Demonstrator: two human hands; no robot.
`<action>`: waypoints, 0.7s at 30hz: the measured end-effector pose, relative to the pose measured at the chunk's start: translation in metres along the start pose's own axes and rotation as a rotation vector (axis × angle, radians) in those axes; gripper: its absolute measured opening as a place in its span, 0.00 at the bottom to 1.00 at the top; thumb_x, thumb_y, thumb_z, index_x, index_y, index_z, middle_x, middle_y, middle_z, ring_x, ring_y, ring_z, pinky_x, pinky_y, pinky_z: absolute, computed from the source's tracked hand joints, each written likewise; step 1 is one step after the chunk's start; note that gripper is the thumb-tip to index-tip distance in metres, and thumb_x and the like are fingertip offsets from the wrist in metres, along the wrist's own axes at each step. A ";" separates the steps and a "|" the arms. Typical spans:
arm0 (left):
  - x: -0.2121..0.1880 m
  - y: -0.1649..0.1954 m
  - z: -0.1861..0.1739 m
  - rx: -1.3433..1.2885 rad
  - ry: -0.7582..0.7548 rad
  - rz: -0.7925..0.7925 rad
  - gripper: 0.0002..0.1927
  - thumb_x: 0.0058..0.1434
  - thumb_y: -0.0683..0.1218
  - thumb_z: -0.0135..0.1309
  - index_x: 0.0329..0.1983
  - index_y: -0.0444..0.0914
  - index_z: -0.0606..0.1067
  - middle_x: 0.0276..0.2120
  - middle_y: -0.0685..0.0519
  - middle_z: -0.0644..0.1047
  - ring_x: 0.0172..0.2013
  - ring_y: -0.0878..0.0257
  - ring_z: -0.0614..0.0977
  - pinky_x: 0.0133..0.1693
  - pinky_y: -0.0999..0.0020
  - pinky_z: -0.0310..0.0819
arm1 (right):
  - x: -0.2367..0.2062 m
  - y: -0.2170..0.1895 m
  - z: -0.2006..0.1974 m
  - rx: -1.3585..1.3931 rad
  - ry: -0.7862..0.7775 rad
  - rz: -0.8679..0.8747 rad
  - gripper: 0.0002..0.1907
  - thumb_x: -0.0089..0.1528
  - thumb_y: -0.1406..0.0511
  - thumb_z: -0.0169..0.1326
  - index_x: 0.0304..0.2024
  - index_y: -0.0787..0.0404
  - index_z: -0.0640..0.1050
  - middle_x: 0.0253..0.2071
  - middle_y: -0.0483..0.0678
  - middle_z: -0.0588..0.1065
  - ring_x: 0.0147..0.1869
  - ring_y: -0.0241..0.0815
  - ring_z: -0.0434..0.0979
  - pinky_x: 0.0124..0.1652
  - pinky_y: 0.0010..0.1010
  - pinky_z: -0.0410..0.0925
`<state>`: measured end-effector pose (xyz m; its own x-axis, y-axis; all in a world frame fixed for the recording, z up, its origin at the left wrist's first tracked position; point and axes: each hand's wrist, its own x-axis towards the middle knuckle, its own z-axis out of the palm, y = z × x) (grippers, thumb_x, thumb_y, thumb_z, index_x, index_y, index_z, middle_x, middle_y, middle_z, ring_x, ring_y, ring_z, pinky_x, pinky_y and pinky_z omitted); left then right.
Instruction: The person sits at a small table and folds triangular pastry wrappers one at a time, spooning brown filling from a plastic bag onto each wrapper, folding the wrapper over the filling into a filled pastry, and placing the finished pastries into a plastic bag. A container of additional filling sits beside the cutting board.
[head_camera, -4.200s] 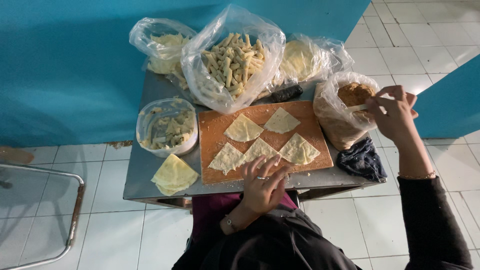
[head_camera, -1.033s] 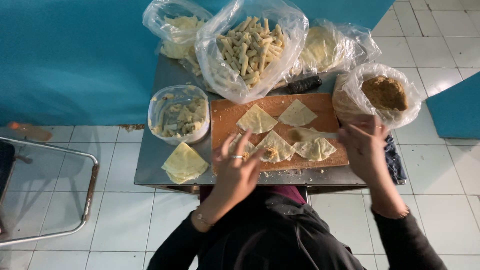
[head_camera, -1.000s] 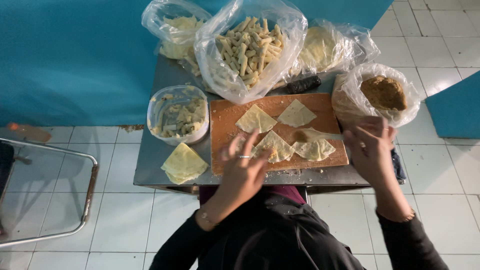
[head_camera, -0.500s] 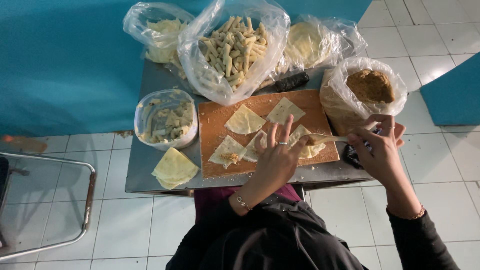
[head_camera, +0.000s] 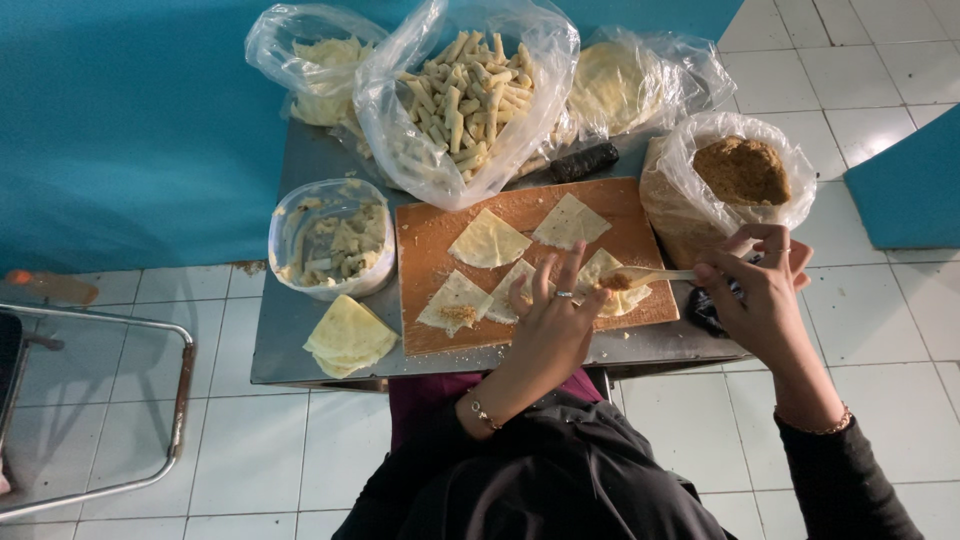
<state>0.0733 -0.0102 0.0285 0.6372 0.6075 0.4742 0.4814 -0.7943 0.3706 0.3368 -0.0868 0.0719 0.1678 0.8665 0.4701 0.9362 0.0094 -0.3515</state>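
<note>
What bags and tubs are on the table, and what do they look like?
Big clear bag: back middle, full of pale rolled sticks.
Small clear bag: back left, pale yellow sheets.
Clear bag: back right, round pale wrappers.
Bag of brown filling: right edge, open top.
Round clear tub: left of the wooden board, pale scraps.

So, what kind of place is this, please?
Probably a home or small snack-making corner: a small metal table on a white tiled floor, with a wooden board of wrappers and bags of rolled snacks.
</note>
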 end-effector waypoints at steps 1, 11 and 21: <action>0.000 -0.001 -0.001 -0.005 0.002 0.010 0.21 0.58 0.40 0.57 0.55 0.45 0.80 0.76 0.38 0.50 0.70 0.33 0.55 0.62 0.29 0.41 | 0.000 0.000 -0.001 -0.004 0.006 0.008 0.10 0.65 0.59 0.61 0.47 0.54 0.85 0.59 0.50 0.67 0.63 0.53 0.56 0.59 0.44 0.59; -0.001 -0.016 -0.029 -0.027 0.143 -0.056 0.24 0.60 0.43 0.62 0.60 0.53 0.78 0.76 0.40 0.53 0.70 0.35 0.58 0.67 0.33 0.40 | 0.014 -0.005 -0.006 0.012 0.055 0.094 0.09 0.69 0.60 0.59 0.46 0.56 0.85 0.55 0.50 0.68 0.61 0.52 0.57 0.57 0.44 0.58; 0.038 -0.039 -0.036 0.187 0.006 -0.120 0.31 0.59 0.37 0.55 0.65 0.53 0.74 0.77 0.39 0.44 0.70 0.33 0.56 0.64 0.30 0.41 | 0.088 -0.030 0.023 -0.084 0.038 -0.228 0.08 0.69 0.61 0.60 0.43 0.59 0.84 0.34 0.45 0.74 0.64 0.51 0.63 0.67 0.52 0.57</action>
<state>0.0573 0.0440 0.0608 0.5654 0.6971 0.4409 0.6571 -0.7038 0.2701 0.3165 0.0008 0.1047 -0.0404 0.8276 0.5599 0.9732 0.1595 -0.1656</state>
